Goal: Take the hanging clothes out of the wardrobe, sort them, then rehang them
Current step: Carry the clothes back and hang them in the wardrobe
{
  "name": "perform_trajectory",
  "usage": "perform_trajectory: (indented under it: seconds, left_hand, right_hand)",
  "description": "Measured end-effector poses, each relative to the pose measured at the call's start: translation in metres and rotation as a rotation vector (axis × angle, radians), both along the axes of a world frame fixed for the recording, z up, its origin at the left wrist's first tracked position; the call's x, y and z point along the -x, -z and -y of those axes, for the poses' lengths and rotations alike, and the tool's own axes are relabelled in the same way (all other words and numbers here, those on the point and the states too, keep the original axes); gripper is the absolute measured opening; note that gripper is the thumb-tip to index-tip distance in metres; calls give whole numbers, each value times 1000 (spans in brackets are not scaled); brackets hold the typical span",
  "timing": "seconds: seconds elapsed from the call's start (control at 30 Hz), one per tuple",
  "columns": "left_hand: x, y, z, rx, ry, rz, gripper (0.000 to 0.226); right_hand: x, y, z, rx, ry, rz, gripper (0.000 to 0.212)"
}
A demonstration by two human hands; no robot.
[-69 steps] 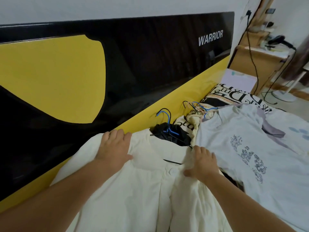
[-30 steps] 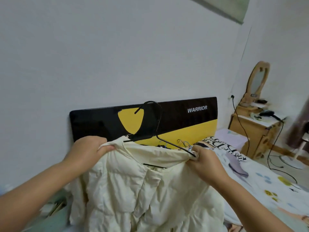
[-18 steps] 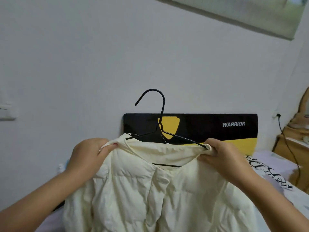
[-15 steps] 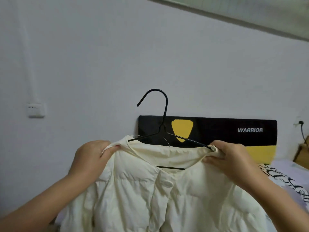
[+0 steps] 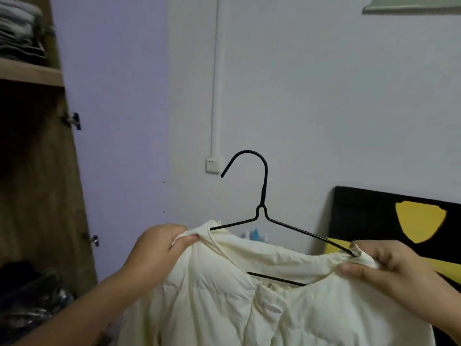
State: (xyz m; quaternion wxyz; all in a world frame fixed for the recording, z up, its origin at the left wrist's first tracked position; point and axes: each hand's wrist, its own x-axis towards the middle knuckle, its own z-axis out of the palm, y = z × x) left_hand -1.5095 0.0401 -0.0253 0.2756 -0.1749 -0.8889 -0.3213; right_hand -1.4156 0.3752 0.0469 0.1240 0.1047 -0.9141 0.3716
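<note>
A cream jacket (image 5: 262, 303) of soft, matt cloth, lightly quilted and creased, with a smooth, faintly silky look. Inside it sits a thin black wire hanger (image 5: 262, 196), its coating smooth with a slight sheen. At the left stands a wardrobe (image 5: 50, 183) of brown wood-grain board, matt, with small shiny metal hinges (image 5: 72, 120) on its edge. Folded cloth (image 5: 20, 28) in greys lies on its upper shelf. The wall (image 5: 324, 108) is painted, pale and matt, carrying a white plastic conduit (image 5: 216, 76) and a white plastic switch plate (image 5: 212, 165). A headboard (image 5: 374, 213) at the right is black and yellow, with a smooth, faintly glossy face.
</note>
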Motion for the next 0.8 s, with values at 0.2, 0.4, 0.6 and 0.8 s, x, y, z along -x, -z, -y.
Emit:
perform_trajectory:
  seconds: [0.2, 0.4, 0.6, 0.8]
  left_hand:
    - [-37, -8, 102, 57, -195, 24, 49]
    - [-62, -28, 121, -185, -118, 85, 32]
    - [-35, -36, 156, -529, -360, 15, 20]
    - [-7, -35, 195, -702, -564, -63, 30]
  right_hand:
    - [23, 20, 115, 133, -154, -2, 48]
    - [63, 42, 210, 149, -349, 83, 36]
    - [107, 55, 277, 143, -601, 147, 27]
    - [154, 43, 320, 126, -979, 394, 33]
